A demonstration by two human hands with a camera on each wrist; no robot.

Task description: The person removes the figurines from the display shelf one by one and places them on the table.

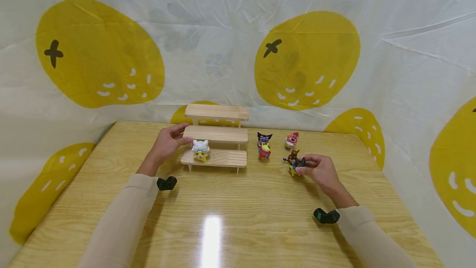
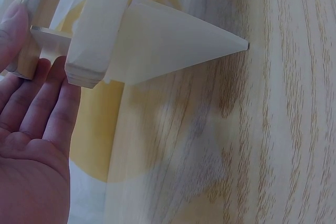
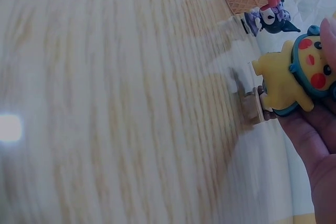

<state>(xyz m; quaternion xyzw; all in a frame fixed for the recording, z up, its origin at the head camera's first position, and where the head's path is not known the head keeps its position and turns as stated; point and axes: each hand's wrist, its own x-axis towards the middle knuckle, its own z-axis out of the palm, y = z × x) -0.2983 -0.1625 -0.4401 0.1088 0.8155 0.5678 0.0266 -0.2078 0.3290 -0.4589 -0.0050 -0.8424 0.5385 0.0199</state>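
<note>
My left hand (image 1: 167, 142) grips the left end of a three-tier wooden display stand (image 1: 223, 135) at its middle step. In the left wrist view, its thumb lies on one side of the board and the fingers (image 2: 58, 106) on the other. A yellow figurine in a white hood (image 1: 201, 151) stands on the bottom step, toward the left. My right hand (image 1: 320, 173) pinches a yellow figurine with a dark teal hood and red cheeks (image 3: 286, 80), close above the table. Just behind it is a brown figurine (image 1: 293, 154), partly hidden.
Between stand and right hand are a black-eared figurine (image 1: 264, 138) and a red-and-yellow figurine (image 1: 265, 152). A pink figurine with a red top (image 1: 291, 140) stands farther back. A white curtain with yellow fruit prints (image 1: 215, 65) hangs behind the wooden table (image 1: 260, 218).
</note>
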